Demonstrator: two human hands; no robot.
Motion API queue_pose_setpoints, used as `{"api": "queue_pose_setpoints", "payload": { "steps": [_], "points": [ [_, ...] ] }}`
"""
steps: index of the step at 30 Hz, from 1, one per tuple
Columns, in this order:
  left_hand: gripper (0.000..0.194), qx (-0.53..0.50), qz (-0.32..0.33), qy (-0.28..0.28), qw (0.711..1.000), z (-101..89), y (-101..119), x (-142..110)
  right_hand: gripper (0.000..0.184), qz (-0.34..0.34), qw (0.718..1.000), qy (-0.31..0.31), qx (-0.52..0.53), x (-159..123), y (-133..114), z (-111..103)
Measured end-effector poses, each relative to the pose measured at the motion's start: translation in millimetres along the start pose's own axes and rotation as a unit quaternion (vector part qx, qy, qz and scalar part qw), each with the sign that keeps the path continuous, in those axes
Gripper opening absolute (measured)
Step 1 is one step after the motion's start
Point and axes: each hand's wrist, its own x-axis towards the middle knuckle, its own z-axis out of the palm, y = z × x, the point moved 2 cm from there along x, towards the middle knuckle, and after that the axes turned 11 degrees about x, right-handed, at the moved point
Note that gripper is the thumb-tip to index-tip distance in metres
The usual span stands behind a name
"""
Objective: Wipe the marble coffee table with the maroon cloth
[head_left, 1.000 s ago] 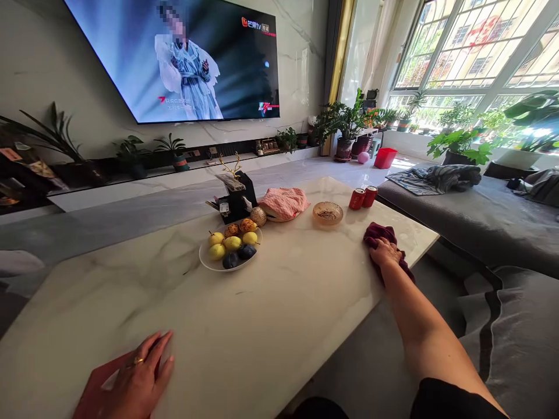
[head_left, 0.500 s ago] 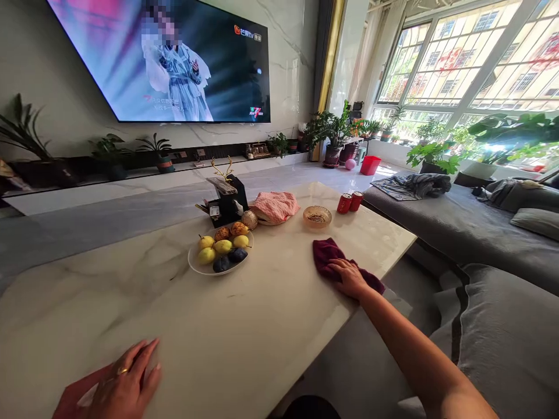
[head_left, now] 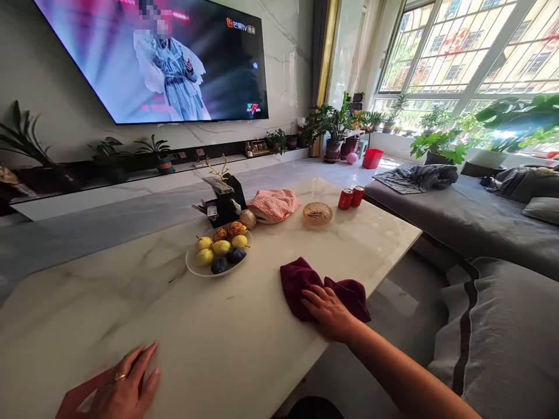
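Note:
My right hand [head_left: 328, 310] lies flat, fingers stretched out, on a dark red cloth [head_left: 305, 280] and presses it onto the white marble table [head_left: 244, 343] near its front right edge. At the near left, my left hand [head_left: 124, 387] rests flat on the tabletop with its fingers apart and a ring on one finger; nothing is in it. A white plate of fruit [head_left: 218, 258] with yellow, orange and dark pieces stands beyond the cloth to the left.
Further back on the table are a black holder [head_left: 225, 201], a pink cloth [head_left: 274, 203], a small amber bowl [head_left: 317, 213] and two red cans [head_left: 350, 197]. A grey sofa [head_left: 480, 233] runs along the right. A wall television [head_left: 152, 58] and potted plants stand behind.
My right hand has slid the dark red cloth along the table from the far right edge toward me and to the left. My left hand has stayed in place.

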Motion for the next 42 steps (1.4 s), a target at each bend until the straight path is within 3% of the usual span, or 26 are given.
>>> {"api": "queue_pose_setpoints", "payload": {
  "steps": [8, 10, 13, 16, 19, 21, 23, 25, 28, 37, 40, 42],
  "points": [
    [0.072, 0.016, 0.006, 0.01, 1.0, -25.8, 23.8, 1.5, 0.073, 0.009, 0.999, -0.028, 0.045, 1.8, -24.2, -0.6],
    [0.072, 0.014, 0.002, 0.007, 1.0, -27.8, 26.5, 1.2, 0.072, 0.039, 0.999, -0.021, 0.029, 4.6, -13.9, -3.3],
    [0.072, 0.005, 0.002, 0.003, 1.0, -26.7, 28.4, -0.5, 0.068, 0.16, 0.986, 0.042, -0.009, 3.9, 26.8, -21.4],
    [0.069, -0.001, -0.002, 0.002, 1.0, -24.5, 29.7, -3.2, 0.065, 0.305, 0.942, 0.135, -0.047, -5.8, 85.8, -54.9],
    [0.064, 0.001, -0.004, -0.002, 1.0, -24.3, 32.9, -5.8, 0.064, 0.454, 0.863, 0.22, -0.042, -19.1, 133.1, -85.4],
    [0.061, 0.007, -0.011, -0.01, 1.0, -25.7, 35.9, -6.8, 0.072, 0.511, 0.822, 0.247, -0.035, -23.4, 144.9, -93.5],
    [0.058, 0.008, -0.017, -0.025, 1.0, -27.9, 39.6, -7.2, 0.078, 0.528, 0.809, 0.254, -0.037, -22.0, 141.0, -89.5],
    [0.056, 0.004, -0.021, -0.042, 0.999, -30.5, 43.4, -7.4, 0.076, 0.521, 0.815, 0.25, -0.044, -16.9, 125.5, -75.7],
    [0.055, -0.004, -0.028, -0.049, 0.998, -34.8, 48.5, -8.1, 0.069, 0.475, 0.848, 0.227, -0.063, -5.7, 88.4, -46.4],
    [0.057, -0.002, -0.013, -0.06, 0.998, -56.2, 64.6, -22.8, 0.072, 0.321, 0.938, 0.087, -0.095, 37.1, -66.3, 29.2],
    [0.07, 0.001, 0.014, -0.076, 0.997, -74.9, 46.7, -51.5, 0.074, 0.267, 0.958, 0.064, -0.087, 50.4, -122.4, 54.9],
    [0.08, 0.008, 0.013, -0.083, 0.996, -94.2, 16.1, -84.6, 0.076, 0.234, 0.967, 0.05, -0.084, 57.6, -159.3, 72.2]
  ]
}}
